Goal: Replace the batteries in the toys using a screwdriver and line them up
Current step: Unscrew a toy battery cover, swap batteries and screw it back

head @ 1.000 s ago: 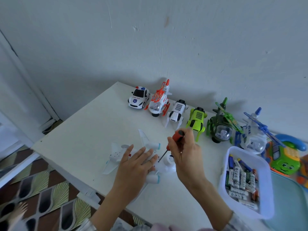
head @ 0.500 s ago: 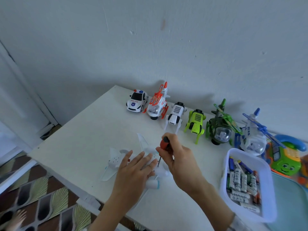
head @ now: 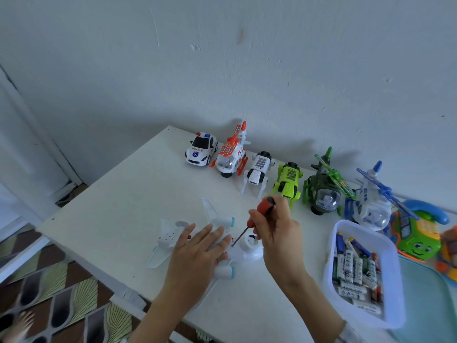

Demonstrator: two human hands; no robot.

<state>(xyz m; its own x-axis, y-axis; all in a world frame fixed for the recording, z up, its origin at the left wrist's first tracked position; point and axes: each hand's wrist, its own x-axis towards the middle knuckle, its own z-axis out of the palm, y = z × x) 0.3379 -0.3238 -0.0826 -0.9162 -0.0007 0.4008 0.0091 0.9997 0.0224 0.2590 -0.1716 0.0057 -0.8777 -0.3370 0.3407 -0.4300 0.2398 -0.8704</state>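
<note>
A white toy plane (head: 170,237) lies upside down on the white table (head: 123,194). My left hand (head: 197,253) presses flat on its body with straight fingers. My right hand (head: 277,233) grips a red-handled screwdriver (head: 262,209), whose tip touches the plane's underside just right of my left fingertips. Along the wall stand a police car (head: 201,149), an orange helicopter (head: 231,157), a white robot dog (head: 258,172), a green robot dog (head: 288,180), a dark green helicopter (head: 324,189) and a blue helicopter (head: 371,201).
A clear plastic tub (head: 393,280) holding several batteries sits at the right, close to my right wrist. A green and blue toy phone (head: 418,233) lies beyond it. A pale green tray (head: 425,305) is at the far right. Patterned floor shows below the table's left edge.
The screwdriver tilted over and its tip stayed at the plane's underside while my right hand shifted slightly. My left hand kept pressing the plane down.
</note>
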